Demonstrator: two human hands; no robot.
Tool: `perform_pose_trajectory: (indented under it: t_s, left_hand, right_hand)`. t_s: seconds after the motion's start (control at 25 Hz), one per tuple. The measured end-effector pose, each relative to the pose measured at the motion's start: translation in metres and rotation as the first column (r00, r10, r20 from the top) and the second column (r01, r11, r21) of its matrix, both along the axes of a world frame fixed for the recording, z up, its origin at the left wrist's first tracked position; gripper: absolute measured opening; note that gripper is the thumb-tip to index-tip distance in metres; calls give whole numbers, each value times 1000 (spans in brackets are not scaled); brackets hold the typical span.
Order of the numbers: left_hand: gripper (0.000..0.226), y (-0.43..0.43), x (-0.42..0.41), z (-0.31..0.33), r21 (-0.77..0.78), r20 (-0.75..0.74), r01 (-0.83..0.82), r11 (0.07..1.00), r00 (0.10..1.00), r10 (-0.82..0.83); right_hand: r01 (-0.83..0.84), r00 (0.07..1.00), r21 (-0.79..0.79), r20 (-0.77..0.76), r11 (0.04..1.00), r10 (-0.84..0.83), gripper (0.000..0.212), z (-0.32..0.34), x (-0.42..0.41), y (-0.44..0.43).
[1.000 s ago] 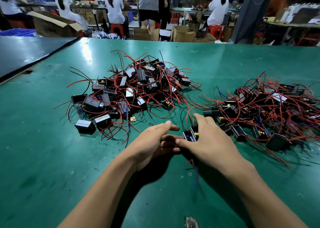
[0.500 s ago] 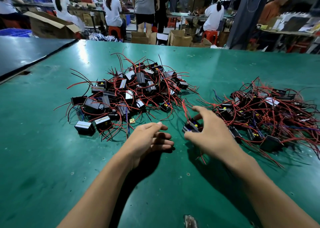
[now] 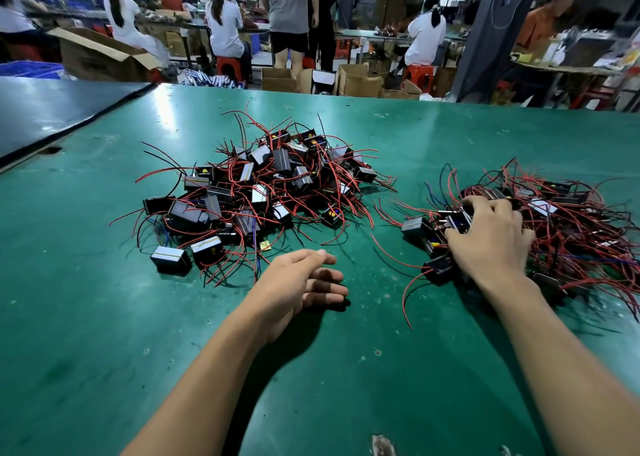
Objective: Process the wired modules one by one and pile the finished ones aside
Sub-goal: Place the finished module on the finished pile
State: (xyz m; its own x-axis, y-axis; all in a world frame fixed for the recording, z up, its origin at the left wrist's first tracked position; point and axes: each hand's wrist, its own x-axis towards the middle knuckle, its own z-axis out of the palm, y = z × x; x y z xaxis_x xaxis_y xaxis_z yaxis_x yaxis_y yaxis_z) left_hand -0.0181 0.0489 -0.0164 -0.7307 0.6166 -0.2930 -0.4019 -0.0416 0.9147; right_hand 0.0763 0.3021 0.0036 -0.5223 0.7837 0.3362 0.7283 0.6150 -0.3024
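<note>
**A:** Where are the hands?

**B:** The left hand [image 3: 304, 279] rests on its edge on the table [image 3: 86, 317], near the middle. Its fingers are loose and almost straight, and it holds nothing.

**A:** And the right?

**B:** The right hand [image 3: 491, 237] is down on the near-left edge of the right pile [image 3: 568, 220]. Thumb and curled fingers grip a black module [image 3: 459, 221] there, with other modules touching it on all sides.

**A:** How do the piles lie?

**B:** The left pile [image 3: 263, 192] sits far of the left hand, black modules tangled in red wires [image 3: 349, 192], with a few blue ones. The right pile is just as tangled. The two are apart, with a bare green strip between them crossed by stray wire ends.

**A:** Anything behind?

**B:** Beyond the table's far edge there are cardboard boxes [image 3: 280, 78] on the floor and people seated at benches.
</note>
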Motion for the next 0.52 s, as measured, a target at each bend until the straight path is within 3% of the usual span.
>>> perform_pose_trajectory:
  t_s: [0.2,0.36,0.52]
  left_hand:
    - [26,0,-2,-1,0,6,-1,1000,1000,1]
    - [23,1,-2,-2,10,10,-34,999,999,34]
    - [20,3,-1,-1,34,4,-79,996,997,79]
  right_hand:
    - [6,999,153,-48,988,1,53,-1,-11,-17]
    - [-171,967,302,-129,938,218,33,-4,-29,-56]
    - [-471,873,106,-88,876,480,26,-18,-65,-85]
